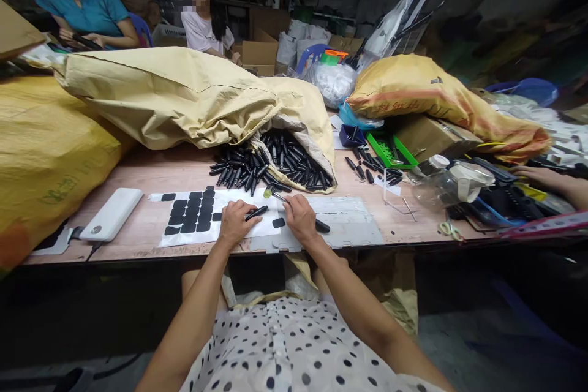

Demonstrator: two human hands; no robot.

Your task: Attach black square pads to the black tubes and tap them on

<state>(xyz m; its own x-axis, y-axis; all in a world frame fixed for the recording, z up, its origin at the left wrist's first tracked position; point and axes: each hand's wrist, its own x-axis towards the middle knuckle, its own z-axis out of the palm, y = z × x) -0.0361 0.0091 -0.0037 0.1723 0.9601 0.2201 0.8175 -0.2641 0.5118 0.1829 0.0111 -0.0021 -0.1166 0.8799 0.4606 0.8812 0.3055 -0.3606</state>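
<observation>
My left hand [235,221] rests on a white sheet [184,236] near the table's front edge, fingers curled round a slim black stick-like part [256,213]. Rows of black rectangular stickers [192,214] cover the sheet to the left of that hand. My right hand [299,217] is closed on a thin metal tool [275,195] whose tip points up and left. A lone black sticker [278,223] lies between the two hands. Another black part [322,226] pokes out from under the right hand.
A pile of black parts [271,165] spills from an open tan sack [184,98] behind the hands. A white power bank [111,214] lies left, a green tray [390,151] and clear jar [441,184] right. Two people sit at the back; another person's hand [551,180] rests far right.
</observation>
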